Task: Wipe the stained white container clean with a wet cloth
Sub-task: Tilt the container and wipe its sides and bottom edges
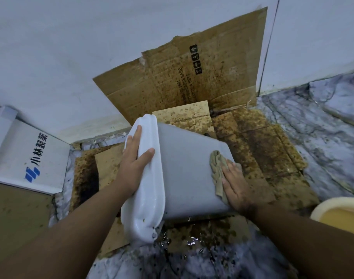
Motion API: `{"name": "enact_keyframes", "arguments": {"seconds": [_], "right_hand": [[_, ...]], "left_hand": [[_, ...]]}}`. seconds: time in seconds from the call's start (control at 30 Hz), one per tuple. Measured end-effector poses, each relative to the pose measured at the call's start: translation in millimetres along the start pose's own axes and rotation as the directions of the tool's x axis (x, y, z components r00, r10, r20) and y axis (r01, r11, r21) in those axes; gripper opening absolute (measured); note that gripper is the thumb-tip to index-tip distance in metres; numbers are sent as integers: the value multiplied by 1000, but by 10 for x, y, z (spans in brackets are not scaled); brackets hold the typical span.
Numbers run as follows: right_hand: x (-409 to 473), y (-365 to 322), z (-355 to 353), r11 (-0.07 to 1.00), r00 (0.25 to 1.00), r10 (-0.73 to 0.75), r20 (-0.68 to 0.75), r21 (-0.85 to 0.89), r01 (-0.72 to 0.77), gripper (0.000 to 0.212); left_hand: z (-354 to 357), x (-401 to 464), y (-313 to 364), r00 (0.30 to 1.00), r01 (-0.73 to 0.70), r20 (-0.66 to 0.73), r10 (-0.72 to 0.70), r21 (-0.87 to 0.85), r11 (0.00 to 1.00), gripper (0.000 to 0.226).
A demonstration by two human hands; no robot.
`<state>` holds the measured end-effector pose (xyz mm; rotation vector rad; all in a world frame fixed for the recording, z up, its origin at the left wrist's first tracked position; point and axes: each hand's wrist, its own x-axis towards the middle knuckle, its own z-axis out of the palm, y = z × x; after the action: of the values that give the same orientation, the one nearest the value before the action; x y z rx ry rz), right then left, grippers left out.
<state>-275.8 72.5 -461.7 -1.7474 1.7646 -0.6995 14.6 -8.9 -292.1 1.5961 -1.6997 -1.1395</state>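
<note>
A white printed box stands at the far left against the pale wall. The left hand grips the rim of the white container, which lies tipped on its side on stained, wet cardboard over a marbled floor. The right hand presses a wet cloth flat on the container's base end. A cream tub sits far right.

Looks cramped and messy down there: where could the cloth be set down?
Bare marble floor lies right of the stained cardboard, beyond the yellow bowl. The middle is crowded: container, soiled cardboard, puddle.
</note>
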Motion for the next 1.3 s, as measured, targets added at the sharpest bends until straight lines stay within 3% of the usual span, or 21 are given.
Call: {"name": "enact_keyframes", "arguments": {"seconds": [0.1, 0.27, 0.33, 0.4, 0.5, 0.57, 0.73, 0.9, 0.97, 1.13, 1.3], "right_hand": [[-93, -193, 22, 998, 998, -46, -48, -47, 43, 59], [-262, -1363, 141, 977, 976, -213, 33, -19, 214, 65], [-312, -1772, 191, 963, 963, -268, 3, 19, 268, 67], [-304, -1796, 197, 958, 959, -282, -30, 41, 283, 67], [-292, -1294, 144, 914, 919, -393, 21, -97, 393, 68], [-347, -825, 118, 930, 939, -340, 42, -131, 343, 69], [-612, 194, 67, 994, 999, -30, 39, -105, 34, 64], [-590, 11, 136, 993, 995, 98, -23, -56, -100, 63], [-518, -395, 167, 997, 999, 35, -10, -75, -36, 66], [-274, -1544, 164, 928, 941, -339, -17, -170, 331, 71], [-127, -1024, 79, 854, 871, -491, 35, -179, 488, 75]], "left_hand": [[-34, 21, -32, 1000, 14, 7, -14, -33, 999, 77], [-65, 47, -53, 1000, -5, 15, 6, -78, 997, 76], [-55, 51, -37, 1000, -11, 8, 12, -89, 996, 76], [-52, 51, -17, 1000, -3, 11, 4, -99, 995, 76], [-69, 44, -24, 1000, 5, 23, -3, -93, 996, 71], [-86, 48, -53, 999, 21, 28, -19, -83, 996, 72], [-59, 66, -66, 1000, -2, 13, 2, -35, 999, 78], [36, 114, 33, 1000, -6, 8, 6, 3, 1000, 79], [33, 127, 40, 1000, -3, 1, 3, -7, 1000, 79], [4, 169, 96, 1000, 2, 6, -1, -66, 998, 81], [13, 184, 107, 1000, -1, 17, 1, -24, 1000, 79]]}}
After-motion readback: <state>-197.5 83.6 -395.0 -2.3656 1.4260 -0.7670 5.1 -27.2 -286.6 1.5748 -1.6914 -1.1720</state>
